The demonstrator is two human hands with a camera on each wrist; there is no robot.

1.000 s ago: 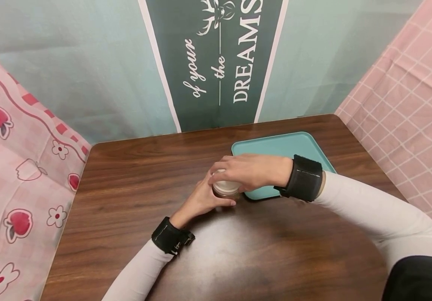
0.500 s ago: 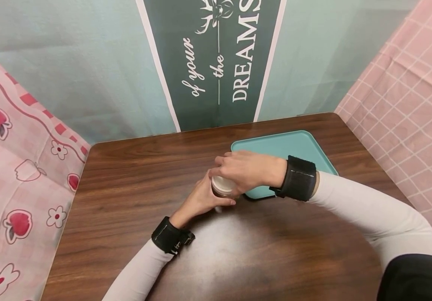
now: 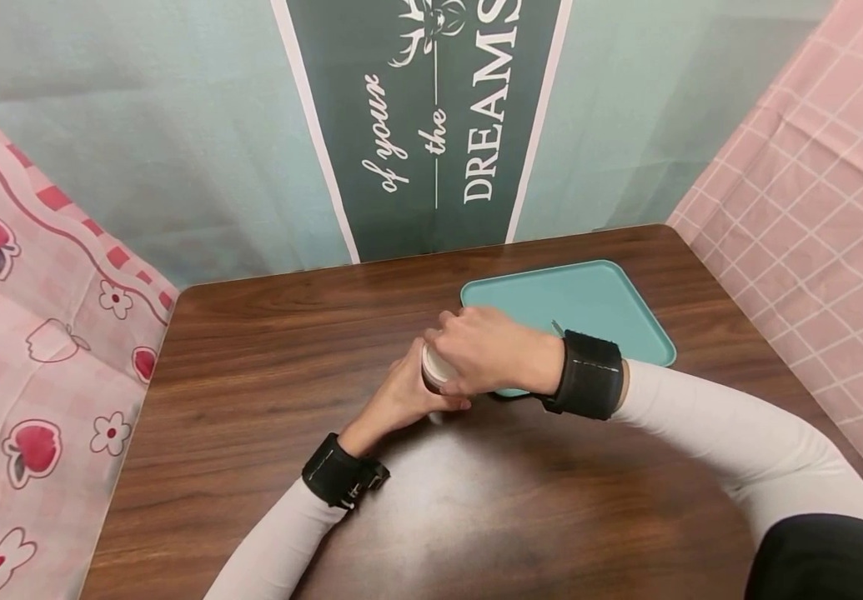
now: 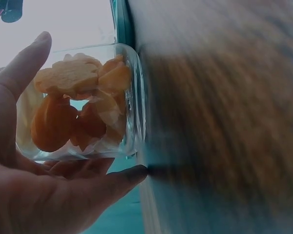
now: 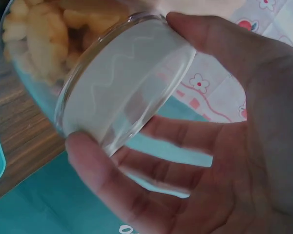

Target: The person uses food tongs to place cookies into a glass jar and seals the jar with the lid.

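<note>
**Two hands on a jar of orange snacks**

We look down on a dark brown wooden surface (image 3: 266,367) backed by a pale green wall with a dark green banner (image 3: 431,117); pink patterned cloths hang at both sides. Our small clear glass jar of orange snacks (image 4: 83,105) stands near the middle, just beside the near left corner of a flat turquoise plastic tray (image 3: 589,304). Our left hand (image 3: 401,398) cups the jar's body, fingers (image 4: 19,73) curled round the glass. Our right hand (image 3: 487,350) covers its round white translucent lid (image 5: 124,80) from above, fingers (image 5: 112,192) and thumb curled round the lid's rim.
</note>
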